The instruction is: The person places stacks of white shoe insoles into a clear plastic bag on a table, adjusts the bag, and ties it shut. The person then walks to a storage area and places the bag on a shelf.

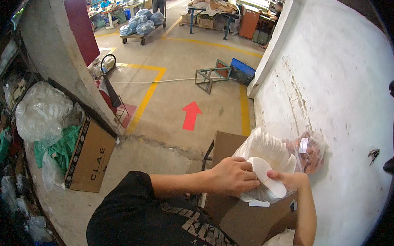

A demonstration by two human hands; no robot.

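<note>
A white sole-shaped insole [260, 167], perhaps the top one of a bundle, lies between my hands over a clear plastic bag [247, 196]. My right hand [291, 178] grips its right side with the thumb on the face; the other fingers are hidden behind. At its left edge my left hand [235, 176] is closed, fingers curled and pressed together. What those fingers pinch is too small to make out. Just beyond, a stack of white insoles [269, 145] fills the bag, which rests on a brown cardboard box [230, 214].
A bag of reddish-brown pieces [313, 156] leans against the white wall [346, 86] on my right. Left stands a carton [92, 162] with plastic bags and green sheeting. Ahead are a metal frame [204, 80], a blue bin [243, 71] and a loaded trolley [143, 33] beside a person.
</note>
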